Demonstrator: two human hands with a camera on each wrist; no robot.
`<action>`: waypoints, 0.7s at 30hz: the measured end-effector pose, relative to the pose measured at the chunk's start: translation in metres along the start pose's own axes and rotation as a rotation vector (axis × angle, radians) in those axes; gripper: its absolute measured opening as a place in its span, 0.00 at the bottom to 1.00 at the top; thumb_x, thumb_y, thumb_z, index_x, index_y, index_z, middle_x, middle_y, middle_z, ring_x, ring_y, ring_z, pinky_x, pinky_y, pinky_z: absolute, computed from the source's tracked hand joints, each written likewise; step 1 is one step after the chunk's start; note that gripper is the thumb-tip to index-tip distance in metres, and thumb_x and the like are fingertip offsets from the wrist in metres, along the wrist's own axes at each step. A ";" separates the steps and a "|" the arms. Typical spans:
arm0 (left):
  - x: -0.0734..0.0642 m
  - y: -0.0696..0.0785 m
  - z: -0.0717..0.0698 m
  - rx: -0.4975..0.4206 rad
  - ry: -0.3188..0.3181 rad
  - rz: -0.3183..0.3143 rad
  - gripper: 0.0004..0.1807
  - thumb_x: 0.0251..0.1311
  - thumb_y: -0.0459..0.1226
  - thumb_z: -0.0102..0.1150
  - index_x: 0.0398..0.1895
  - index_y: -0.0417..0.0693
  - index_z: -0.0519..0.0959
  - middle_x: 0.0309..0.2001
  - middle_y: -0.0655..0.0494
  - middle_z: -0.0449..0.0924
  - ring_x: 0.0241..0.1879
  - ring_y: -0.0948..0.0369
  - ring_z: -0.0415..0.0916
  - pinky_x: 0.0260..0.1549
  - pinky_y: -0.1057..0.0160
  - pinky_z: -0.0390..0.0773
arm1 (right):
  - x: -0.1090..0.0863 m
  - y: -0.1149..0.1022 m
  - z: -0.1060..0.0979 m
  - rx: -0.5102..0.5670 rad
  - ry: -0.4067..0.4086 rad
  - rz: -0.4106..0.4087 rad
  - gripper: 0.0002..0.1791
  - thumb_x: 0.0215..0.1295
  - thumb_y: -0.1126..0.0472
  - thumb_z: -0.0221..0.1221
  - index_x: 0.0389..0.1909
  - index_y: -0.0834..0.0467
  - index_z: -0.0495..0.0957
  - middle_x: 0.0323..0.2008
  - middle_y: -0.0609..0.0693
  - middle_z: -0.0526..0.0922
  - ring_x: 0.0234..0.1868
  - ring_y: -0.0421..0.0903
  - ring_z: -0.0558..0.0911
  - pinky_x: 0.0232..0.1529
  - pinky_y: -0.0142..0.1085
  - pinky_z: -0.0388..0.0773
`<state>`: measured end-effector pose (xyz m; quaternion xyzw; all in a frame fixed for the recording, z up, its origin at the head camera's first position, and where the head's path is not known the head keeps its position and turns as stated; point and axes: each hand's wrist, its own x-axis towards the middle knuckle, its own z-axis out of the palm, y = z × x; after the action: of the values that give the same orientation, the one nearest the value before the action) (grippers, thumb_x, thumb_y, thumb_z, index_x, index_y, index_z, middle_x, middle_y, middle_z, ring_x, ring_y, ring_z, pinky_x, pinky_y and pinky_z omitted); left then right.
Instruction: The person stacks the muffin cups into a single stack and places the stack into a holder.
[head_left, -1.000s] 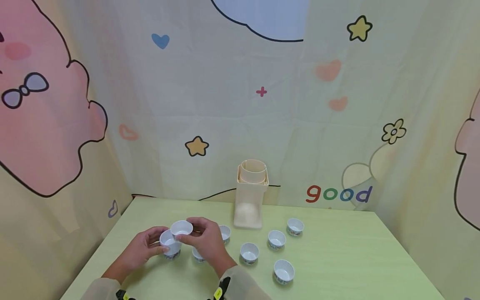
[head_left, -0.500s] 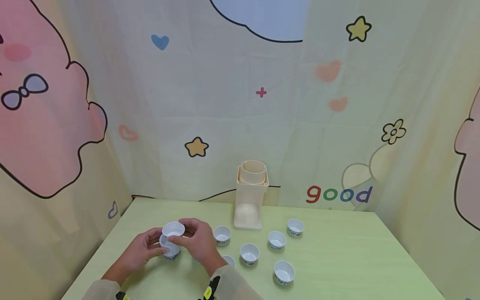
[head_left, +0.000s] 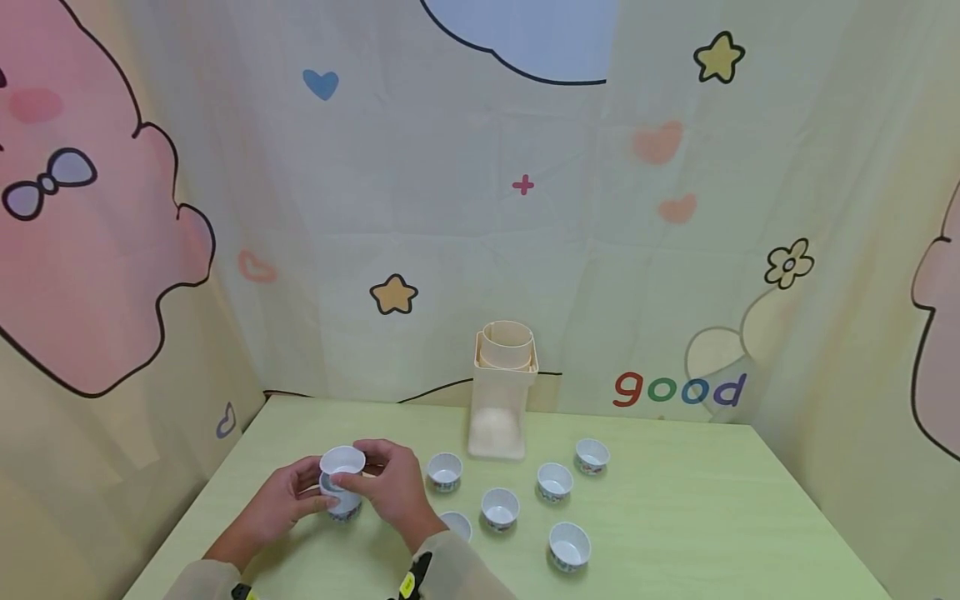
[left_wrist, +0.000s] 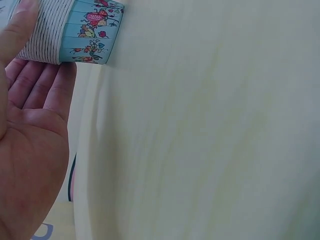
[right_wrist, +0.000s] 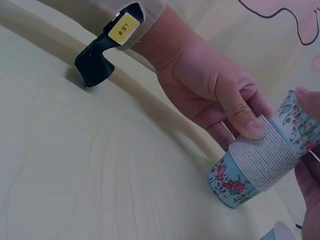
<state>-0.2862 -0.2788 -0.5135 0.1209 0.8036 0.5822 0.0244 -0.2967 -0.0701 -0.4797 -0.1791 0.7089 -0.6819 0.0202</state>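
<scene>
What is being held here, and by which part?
The left grip holds a stack of cups by its rims; the right grip holds another cup by its side.

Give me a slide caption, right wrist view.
Left hand grips stacked cups; right hand holds another cup at their top.

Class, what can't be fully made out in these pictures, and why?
Stack of light-blue, flower-printed paper cups: left wrist view, cut off by left edge.
White-lined round paper cup: head view, partly behind the beige-sleeved right arm.
Right hand: right wrist view, mostly cut off by right edge.
</scene>
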 end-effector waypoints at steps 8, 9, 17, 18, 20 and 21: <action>-0.001 0.001 0.000 -0.002 0.002 -0.011 0.40 0.59 0.36 0.73 0.70 0.28 0.66 0.67 0.28 0.72 0.65 0.40 0.75 0.57 0.62 0.84 | 0.000 0.000 0.001 -0.052 0.000 0.016 0.25 0.52 0.60 0.78 0.52 0.58 0.85 0.46 0.47 0.90 0.47 0.40 0.87 0.55 0.34 0.85; 0.000 0.001 0.000 -0.004 0.003 -0.007 0.40 0.59 0.35 0.73 0.70 0.28 0.66 0.67 0.28 0.72 0.65 0.41 0.75 0.57 0.62 0.84 | 0.000 0.000 0.001 -0.060 -0.002 0.021 0.24 0.52 0.60 0.78 0.52 0.57 0.85 0.46 0.47 0.89 0.47 0.40 0.87 0.55 0.35 0.85; 0.000 0.000 0.000 -0.007 -0.006 0.017 0.38 0.59 0.35 0.73 0.68 0.28 0.68 0.66 0.27 0.73 0.61 0.53 0.80 0.56 0.64 0.84 | 0.000 0.003 0.000 -0.108 -0.018 0.053 0.23 0.52 0.60 0.79 0.50 0.55 0.86 0.44 0.45 0.89 0.47 0.39 0.86 0.53 0.33 0.86; 0.000 0.000 0.000 -0.004 -0.008 0.020 0.37 0.59 0.36 0.73 0.68 0.28 0.68 0.66 0.28 0.73 0.62 0.51 0.79 0.56 0.64 0.84 | 0.001 0.003 0.000 -0.110 -0.020 0.056 0.23 0.51 0.60 0.79 0.50 0.55 0.86 0.45 0.45 0.89 0.47 0.39 0.86 0.53 0.33 0.86; 0.000 0.000 -0.001 -0.005 -0.010 0.019 0.37 0.59 0.36 0.73 0.68 0.29 0.68 0.67 0.28 0.72 0.64 0.47 0.78 0.57 0.64 0.83 | 0.001 0.004 0.000 -0.115 -0.022 0.060 0.24 0.51 0.60 0.79 0.51 0.56 0.85 0.45 0.46 0.89 0.47 0.39 0.86 0.53 0.33 0.86; 0.000 0.000 -0.001 -0.006 -0.011 0.019 0.37 0.59 0.36 0.73 0.68 0.29 0.68 0.67 0.29 0.72 0.64 0.45 0.77 0.57 0.64 0.84 | 0.002 0.005 0.000 -0.119 -0.023 0.063 0.24 0.51 0.61 0.79 0.51 0.56 0.85 0.45 0.46 0.89 0.47 0.39 0.86 0.53 0.33 0.86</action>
<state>-0.2861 -0.2798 -0.5129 0.1315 0.8006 0.5842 0.0235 -0.2995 -0.0705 -0.4842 -0.1657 0.7532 -0.6354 0.0390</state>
